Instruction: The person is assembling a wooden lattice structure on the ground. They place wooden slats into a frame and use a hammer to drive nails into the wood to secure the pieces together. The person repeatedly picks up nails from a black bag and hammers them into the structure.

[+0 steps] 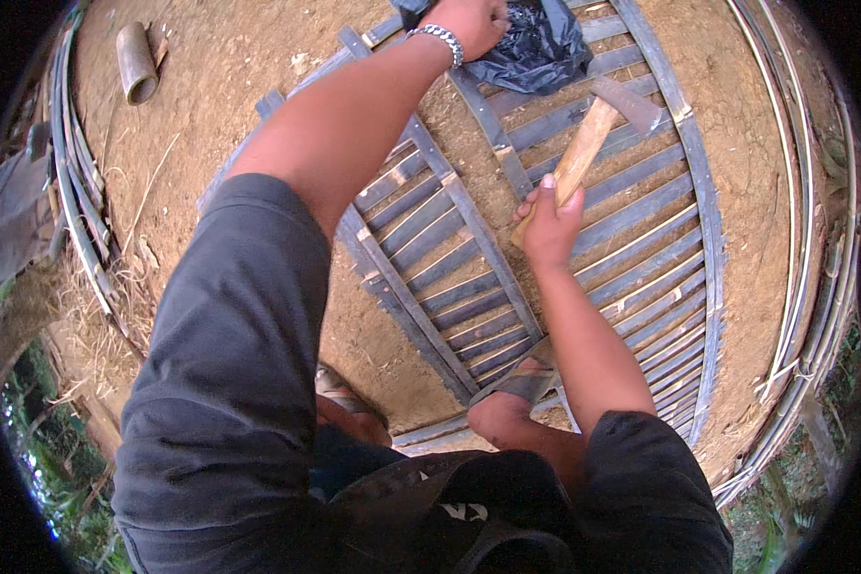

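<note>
My right hand [552, 228] is wrapped round the wooden handle of a hatchet [586, 148], its rusty metal head pointing away from me. The hatchet is held above a slatted panel [641, 230] of dark grey strips. At the top edge my left hand [469, 27], with a chain bracelet on the wrist, is over a black plastic bag [536, 57]. Its fingers are curled, and what they hold, if anything, cannot be made out. Thin, shiny dark pieces, perhaps nails, lie inside the open bag.
A second slatted panel [440, 258] lies on the bare earth left of the first. My sandalled foot [521, 387] rests at its near end. A bamboo tube [136, 63] lies at the far left. Long bamboo poles [818, 287] run along the right, with more poles [77, 191] at the left.
</note>
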### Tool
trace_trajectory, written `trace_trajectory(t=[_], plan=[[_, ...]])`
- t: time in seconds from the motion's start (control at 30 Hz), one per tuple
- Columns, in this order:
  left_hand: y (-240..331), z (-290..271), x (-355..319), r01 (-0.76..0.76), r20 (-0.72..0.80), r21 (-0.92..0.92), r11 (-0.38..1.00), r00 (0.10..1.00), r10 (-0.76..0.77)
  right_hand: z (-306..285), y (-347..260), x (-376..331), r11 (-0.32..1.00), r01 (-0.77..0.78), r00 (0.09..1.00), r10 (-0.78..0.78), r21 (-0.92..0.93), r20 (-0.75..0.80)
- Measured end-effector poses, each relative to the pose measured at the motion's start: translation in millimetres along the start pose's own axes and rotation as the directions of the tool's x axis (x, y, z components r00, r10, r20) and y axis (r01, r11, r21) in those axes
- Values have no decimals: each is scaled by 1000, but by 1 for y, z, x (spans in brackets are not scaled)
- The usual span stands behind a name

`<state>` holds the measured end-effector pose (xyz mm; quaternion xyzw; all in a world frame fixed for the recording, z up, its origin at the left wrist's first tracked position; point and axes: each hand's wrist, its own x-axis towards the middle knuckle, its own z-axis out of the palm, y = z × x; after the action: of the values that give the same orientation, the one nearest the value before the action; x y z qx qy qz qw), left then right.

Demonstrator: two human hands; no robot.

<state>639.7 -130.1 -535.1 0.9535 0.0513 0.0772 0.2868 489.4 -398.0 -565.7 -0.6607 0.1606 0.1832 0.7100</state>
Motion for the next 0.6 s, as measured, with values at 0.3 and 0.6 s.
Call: trace_trajectory(t=[0.3,0.6], plan=[[-8,-92,-129,140,-47,-509,849,981,-190,0,0,1,997,22,1000,-23,-71,-7],[-55,-67,-365,563,-132,-565,603,660,-740,0,5,1,983,110,994,-106,-144,34]])
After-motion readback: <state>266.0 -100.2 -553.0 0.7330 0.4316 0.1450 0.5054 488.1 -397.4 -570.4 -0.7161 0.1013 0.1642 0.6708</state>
